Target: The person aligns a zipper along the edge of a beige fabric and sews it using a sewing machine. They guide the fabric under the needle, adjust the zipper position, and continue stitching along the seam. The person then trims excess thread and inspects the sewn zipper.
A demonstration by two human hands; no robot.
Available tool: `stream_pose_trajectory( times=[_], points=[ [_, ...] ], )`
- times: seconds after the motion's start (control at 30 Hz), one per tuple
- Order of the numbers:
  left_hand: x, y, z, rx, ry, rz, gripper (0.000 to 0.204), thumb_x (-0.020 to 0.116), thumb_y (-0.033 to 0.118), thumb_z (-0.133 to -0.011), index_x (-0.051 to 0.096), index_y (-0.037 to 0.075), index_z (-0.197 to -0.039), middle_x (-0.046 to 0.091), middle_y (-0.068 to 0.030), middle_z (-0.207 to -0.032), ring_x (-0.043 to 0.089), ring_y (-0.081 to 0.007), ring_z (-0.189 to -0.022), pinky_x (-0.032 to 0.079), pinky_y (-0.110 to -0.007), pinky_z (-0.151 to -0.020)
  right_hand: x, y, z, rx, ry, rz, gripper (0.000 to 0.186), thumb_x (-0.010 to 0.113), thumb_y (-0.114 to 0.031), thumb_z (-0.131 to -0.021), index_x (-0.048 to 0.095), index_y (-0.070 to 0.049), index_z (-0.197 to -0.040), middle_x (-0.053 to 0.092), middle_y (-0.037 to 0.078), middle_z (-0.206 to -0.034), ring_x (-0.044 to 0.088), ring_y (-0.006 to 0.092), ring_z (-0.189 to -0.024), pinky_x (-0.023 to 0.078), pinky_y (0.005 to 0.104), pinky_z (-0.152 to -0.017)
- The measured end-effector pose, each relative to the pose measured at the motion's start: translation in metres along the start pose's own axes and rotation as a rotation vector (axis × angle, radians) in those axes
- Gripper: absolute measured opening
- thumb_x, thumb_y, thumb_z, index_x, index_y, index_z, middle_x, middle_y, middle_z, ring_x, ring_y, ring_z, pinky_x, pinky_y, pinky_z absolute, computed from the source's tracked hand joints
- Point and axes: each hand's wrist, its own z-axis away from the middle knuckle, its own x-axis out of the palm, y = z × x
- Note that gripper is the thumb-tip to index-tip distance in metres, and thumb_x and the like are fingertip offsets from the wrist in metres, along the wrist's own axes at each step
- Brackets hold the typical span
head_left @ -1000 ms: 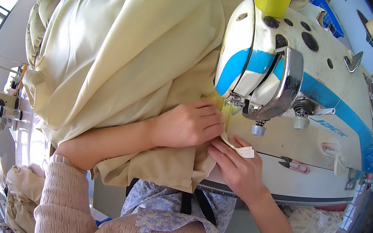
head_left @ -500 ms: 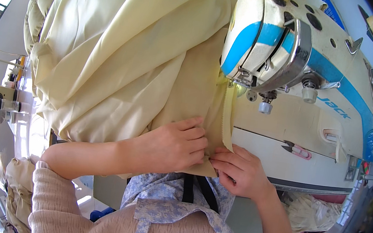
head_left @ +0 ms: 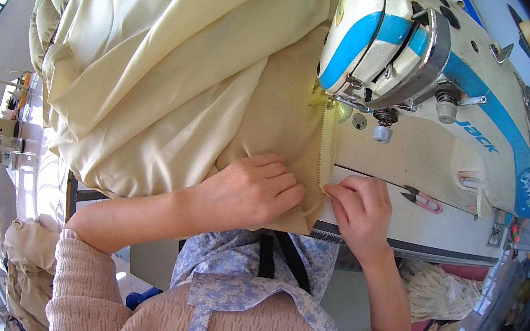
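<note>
Beige fabric (head_left: 279,113) lies in a large gathered heap, its right-hand edge running under the sewing machine's head (head_left: 376,52). My left hand (head_left: 258,190) rests on it near the front edge, fingers bent and drawn together against the cloth; the thumb is hidden. A pale yellow zipper tape (head_left: 326,148) with a toothed edge runs along the fabric's right edge, from beneath the machine head toward me. With thumb and forefinger, my right hand (head_left: 362,209) pinches the near end of this tape.
Thread snips (head_left: 423,200) with a pink handle lie on the machine bed (head_left: 377,188), right of my right hand. Beyond my left forearm stands a small device (head_left: 0,134). More pale cloth (head_left: 440,295) is bundled below the table at right.
My right hand has moved up and right from the fabric's front corner and now pinches the zipper tape's end. The tape lies straighter. My left hand has shifted slightly, still on the cloth.
</note>
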Motion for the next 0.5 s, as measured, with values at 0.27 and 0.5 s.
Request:
stream_pose_trajectory(
  times=[0.27, 0.5],
  points=[
    [0.039, 0.026, -0.032, -0.284, 0.209, -0.149, 0.055, 0.072, 0.011, -0.073, 0.064, 0.001, -0.126, 0.06, -0.0061, -0.079, 0.063, -0.0214, -0.07, 0.053, -0.035, -0.065, -0.004, -0.004, -0.003, 0.068, -0.057, -0.203, 0.028, 0.078, -0.002, -0.073, 0.072, -0.006, -0.1, 0.063, 0.004, -0.096, 0.062, 0.0238, -0.087, 0.052, 0.039, -0.077],
    [0.038, 0.01, -0.017, -0.424, 0.289, 0.026, 0.063, 0.069, -0.003, -0.07, 0.065, 0.003, -0.132, 0.064, -0.0116, -0.092, 0.066, -0.0296, -0.075, 0.056, -0.04, -0.069, -0.002, -0.003, -0.009, -0.049, -0.004, 0.04, 0.035, 0.073, -0.003, -0.079, 0.069, -0.001, -0.114, 0.065, 0.011, -0.119, 0.062, 0.0276, -0.118, 0.055, 0.0435, -0.098]
  ],
)
